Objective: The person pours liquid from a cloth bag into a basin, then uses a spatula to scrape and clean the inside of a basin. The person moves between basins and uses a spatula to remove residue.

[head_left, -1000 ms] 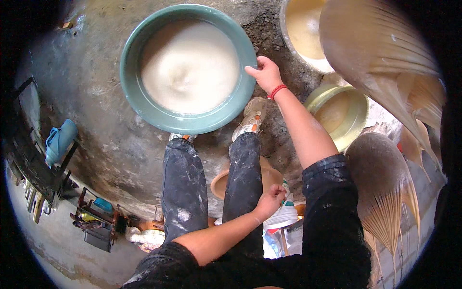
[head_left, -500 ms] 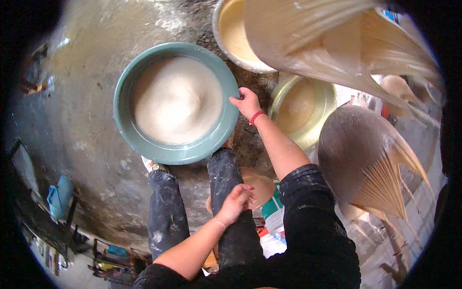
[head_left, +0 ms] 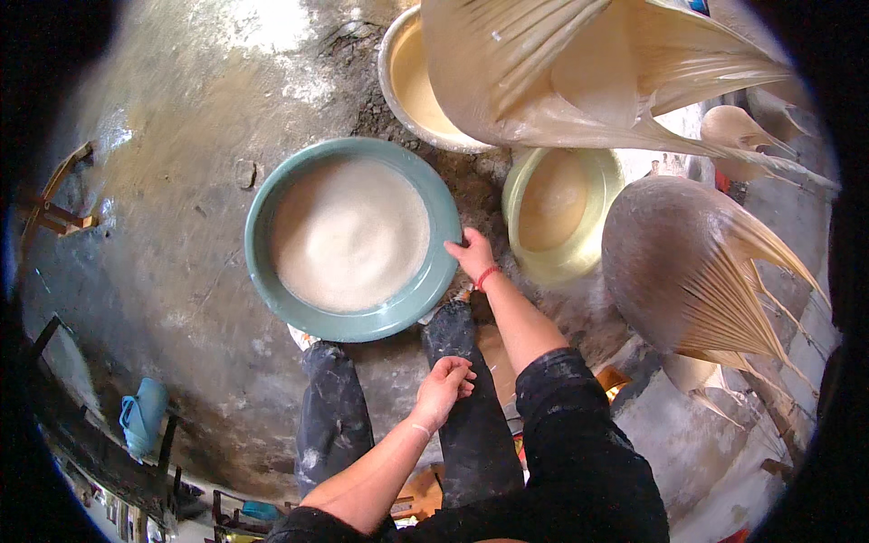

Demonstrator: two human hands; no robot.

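My right hand (head_left: 470, 251) grips the right rim of a wide teal plastic basin (head_left: 353, 328), just above my feet. Inside it, a pale granular-looking material (head_left: 348, 231) forms a low, swirled mound. My left hand (head_left: 446, 386) hangs in front of my dark-trousered right leg (head_left: 457, 462), fingers loosely bent and slightly apart, with nothing visible in them. Right of the teal basin stands a pale yellow basin (head_left: 554, 199) with a thin tan layer inside. Behind it, a bowl with cream contents (head_left: 412, 77) is partly hidden by a large hanging pleated tan sheet (head_left: 534, 63).
Stretched teardrop-shaped brown pieces (head_left: 688, 262) with pleated tails hang along the right, near my arm. At the far left are a wooden frame (head_left: 63, 213) and, lower down, a dark rack (head_left: 72, 380) with a light-blue flask (head_left: 145, 416). The floor (head_left: 172, 226) is stained concrete.
The view has shifted, so the teal basin appears lower in the picture, my right hand still on its rim. The mound inside looks differently shaped. My left hand has shifted over my right leg.
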